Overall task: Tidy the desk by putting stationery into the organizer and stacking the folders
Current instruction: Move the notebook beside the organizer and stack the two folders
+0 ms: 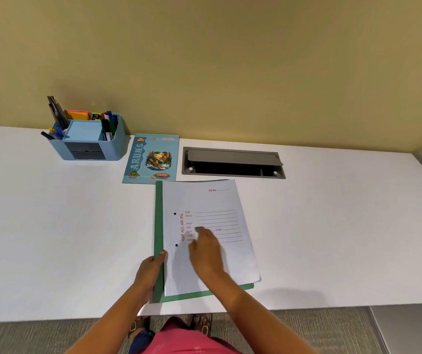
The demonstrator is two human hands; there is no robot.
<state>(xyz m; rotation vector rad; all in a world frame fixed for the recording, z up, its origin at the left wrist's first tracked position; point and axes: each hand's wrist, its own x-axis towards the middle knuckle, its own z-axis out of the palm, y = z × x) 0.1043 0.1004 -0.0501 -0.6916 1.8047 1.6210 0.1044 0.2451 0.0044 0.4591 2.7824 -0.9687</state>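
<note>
A white folder [212,203] with red print lies on top of a green folder [158,215] in the middle of the white desk [51,226]. My left hand [149,269] grips the left edge of the folders near the front. My right hand [206,251] rests flat on the white folder's cover, slightly blurred. A blue notebook [151,159] lies flat behind the folders. The blue organizer [89,139] stands at the back left, holding pens, markers and sticky notes.
A grey cable hatch [232,162] is set into the desk at the back, right of the notebook, its lid raised. The yellow wall runs behind. The desk's front edge is just below the folders.
</note>
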